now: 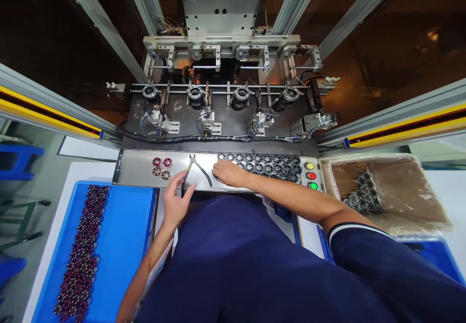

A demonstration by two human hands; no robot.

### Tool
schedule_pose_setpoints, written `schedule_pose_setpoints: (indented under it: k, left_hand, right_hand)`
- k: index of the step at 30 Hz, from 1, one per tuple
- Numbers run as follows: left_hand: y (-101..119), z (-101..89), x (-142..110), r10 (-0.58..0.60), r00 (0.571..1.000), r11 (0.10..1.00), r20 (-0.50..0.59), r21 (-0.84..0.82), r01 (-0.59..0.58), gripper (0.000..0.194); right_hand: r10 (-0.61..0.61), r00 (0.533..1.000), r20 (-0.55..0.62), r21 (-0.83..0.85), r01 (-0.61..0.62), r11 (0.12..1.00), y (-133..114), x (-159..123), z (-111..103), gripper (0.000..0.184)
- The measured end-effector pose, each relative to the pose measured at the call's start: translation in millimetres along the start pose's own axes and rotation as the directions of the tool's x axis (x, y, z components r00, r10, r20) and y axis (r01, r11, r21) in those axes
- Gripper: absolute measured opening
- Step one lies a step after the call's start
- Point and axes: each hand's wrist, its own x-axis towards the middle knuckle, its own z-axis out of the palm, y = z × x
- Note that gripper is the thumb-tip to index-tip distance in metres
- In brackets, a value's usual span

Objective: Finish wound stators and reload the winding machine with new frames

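A pair of diagonal cutters (193,160) with dark green-edged handles lies on the steel ledge (134,168), jaws pointing away from me. My left hand (176,201) is beside its left handle, thumb and fingers apart, holding nothing. At the left end of the packed rows of dark stator cores (269,164), my right hand (230,172) has its fingers curled down on a stator core, mostly hidden under them. Several wound stators (162,168), some with red and some with copper-toned windings, sit on the ledge left of the cutters.
Behind the ledge stands a machine with several round black fixtures (241,97). Yellow, red and green buttons (311,175) are at the ledge's right end. A blue tray (124,245) with rows of wound stators lies left; a plastic-lined box (407,192) with more cores stands right.
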Motion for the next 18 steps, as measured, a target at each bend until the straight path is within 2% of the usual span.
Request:
schedule_pose_setpoints:
  k: [2, 4, 7, 10, 13, 15, 18]
  left_hand:
    - [2.2, 4.7, 1.2, -0.068, 0.995, 0.989, 0.067, -0.124, 0.076, 0.053]
    - [6.8, 9.0, 4.5, -0.089, 0.986, 0.968, 0.143, -0.220, 0.119, 0.057]
    - [19.1, 10.8, 9.2, -0.086, 0.971, 0.922, 0.222, -0.350, 0.162, 0.065]
    - [34.0, 7.3, 10.3, -0.060, 0.977, 0.886, 0.203, -0.441, 0.146, 0.068]
    - [46.7, 3.6, 8.7, -0.061, 0.983, 0.836, 0.174, -0.530, 0.145, 0.062]
    - [53.1, 3.2, 7.5, -0.071, 0.985, 0.829, 0.157, -0.541, 0.146, 0.054]
    - [59.8, 4.9, 7.1, -0.061, 0.991, 0.853, 0.120, -0.510, 0.114, 0.047]
  right_hand:
    - [-0.048, 0.998, -0.035, 0.046, 0.049, 0.998, -7.8, 8.8, -11.4, 0.013]
    - [-0.083, 0.992, -0.094, 0.090, 0.091, 0.992, -21.4, 18.6, -26.1, 0.022]
    - [-0.143, 0.953, -0.266, 0.232, 0.207, 0.950, -43.6, 30.5, -49.8, 0.025]
    - [-0.150, 0.887, -0.436, 0.374, 0.331, 0.867, -56.6, 35.8, -68.5, 0.027]
    - [-0.134, 0.837, -0.530, 0.400, 0.387, 0.831, -60.7, 37.1, -77.9, 0.026]
    - [-0.129, 0.811, -0.570, 0.366, 0.392, 0.844, -62.8, 37.2, -79.4, 0.019]
    - [-0.085, 0.823, -0.562, 0.311, 0.306, 0.900, -67.3, 35.5, -79.6, 0.016]
